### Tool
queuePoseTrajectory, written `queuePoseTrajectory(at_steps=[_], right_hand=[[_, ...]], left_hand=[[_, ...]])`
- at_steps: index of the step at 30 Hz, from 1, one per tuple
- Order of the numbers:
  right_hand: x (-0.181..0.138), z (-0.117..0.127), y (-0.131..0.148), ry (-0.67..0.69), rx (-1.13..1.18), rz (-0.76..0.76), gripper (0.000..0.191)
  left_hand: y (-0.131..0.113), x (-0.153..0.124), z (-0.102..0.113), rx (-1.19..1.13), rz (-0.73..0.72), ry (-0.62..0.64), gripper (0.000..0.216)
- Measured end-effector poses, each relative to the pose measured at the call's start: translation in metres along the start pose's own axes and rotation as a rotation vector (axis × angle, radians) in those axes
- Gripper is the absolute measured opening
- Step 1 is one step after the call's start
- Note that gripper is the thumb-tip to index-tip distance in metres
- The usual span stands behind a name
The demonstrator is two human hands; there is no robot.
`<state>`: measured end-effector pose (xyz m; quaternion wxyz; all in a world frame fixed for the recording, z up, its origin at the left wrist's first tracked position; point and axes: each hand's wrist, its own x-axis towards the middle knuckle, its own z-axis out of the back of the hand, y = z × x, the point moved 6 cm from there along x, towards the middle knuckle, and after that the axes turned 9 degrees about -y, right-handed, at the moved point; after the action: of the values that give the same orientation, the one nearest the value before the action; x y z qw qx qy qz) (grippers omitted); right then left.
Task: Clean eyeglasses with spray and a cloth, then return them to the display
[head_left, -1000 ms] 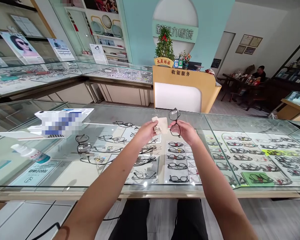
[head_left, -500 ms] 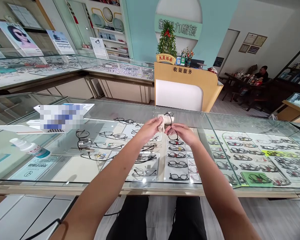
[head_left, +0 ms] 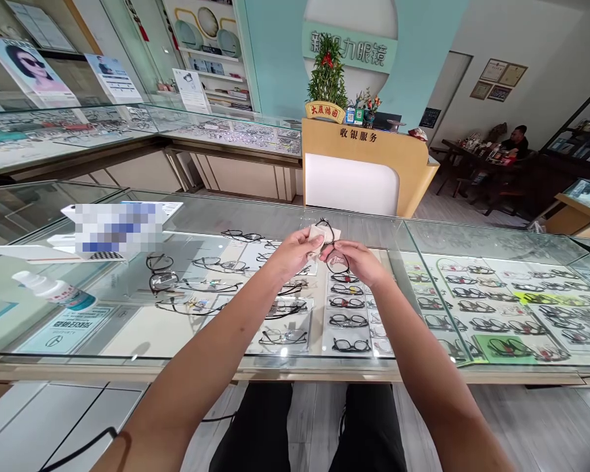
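Note:
A pair of dark-framed eyeglasses [head_left: 337, 263] is held up over the glass counter by my right hand [head_left: 356, 257], whose fingers are closed on the frame. My left hand [head_left: 295, 251] is closed on a pale cleaning cloth [head_left: 332, 234], which lies against the upper lens of the glasses. Part of that lens is hidden by the cloth. Below my hands, rows of eyeglasses [head_left: 349, 320] lie inside the display case. Several more glasses [head_left: 216, 264] are to the left of my left arm.
A white spray bottle [head_left: 54, 290] stands on the counter at left, near an opened white box [head_left: 113, 229]. The glass display counter [head_left: 177, 359] runs across in front of me. Beyond it are a wooden cashier desk [head_left: 368, 141] and, far right, a seated person [head_left: 516, 141].
My left hand has turned slightly and the cloth now spreads flatter over the upper lens. The glasses have shifted a little left in view, along with a slight camera movement.

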<state>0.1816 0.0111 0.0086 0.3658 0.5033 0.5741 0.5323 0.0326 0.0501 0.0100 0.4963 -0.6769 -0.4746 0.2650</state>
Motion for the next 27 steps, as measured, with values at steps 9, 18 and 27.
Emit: queuePoseTrajectory(at_steps=[9,18,27], right_hand=[[0.001,-0.011,-0.005,0.007,-0.115,0.063,0.038],[-0.001,-0.018,-0.005,0.008,-0.124,0.059,0.037],[0.000,-0.016,-0.005,-0.052,0.053,0.011,0.041]], left_hand=[[-0.005,-0.007,-0.011,0.008,-0.125,-0.109,0.052],[0.002,-0.003,0.000,0.026,-0.102,-0.234,0.062],[-0.008,-0.005,-0.010,-0.070,-0.052,-0.043,0.052]])
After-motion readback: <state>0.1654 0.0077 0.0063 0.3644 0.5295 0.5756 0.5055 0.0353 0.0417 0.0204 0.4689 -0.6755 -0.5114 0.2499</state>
